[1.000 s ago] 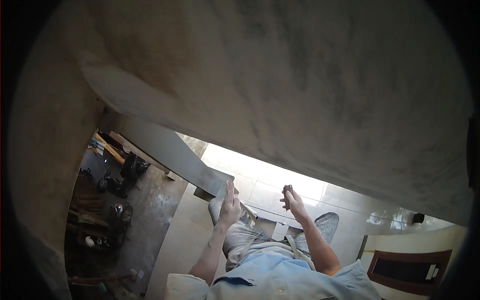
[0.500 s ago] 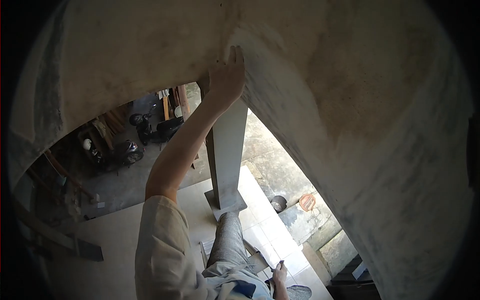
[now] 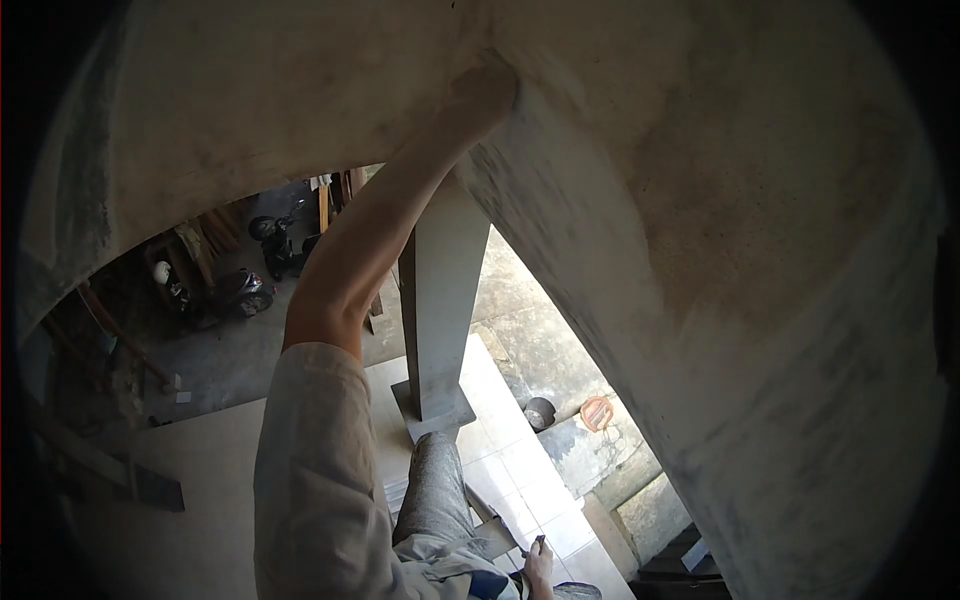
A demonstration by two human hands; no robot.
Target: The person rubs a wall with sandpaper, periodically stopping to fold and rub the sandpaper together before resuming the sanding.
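My left hand is raised against the plastered surface, right at the corner where two curved faces meet. Its fingers are dim and mostly hidden against the plaster. Pale smears and brown patches mark the surface around it. Low in the view, my right hand is closed around a small dark object, whose end sticks up past the fingers; its kind I cannot tell.
A square grey column stands below the corner on pale floor tiles. Motorcycles and stacked timber are at the lower left. A black bucket and an orange-brown round thing lie on the concrete outside.
My left hand has moved up and slightly right along the corner, its outstretched fingers no longer distinct. The view has shifted a little; my right hand still holds the small dark object.
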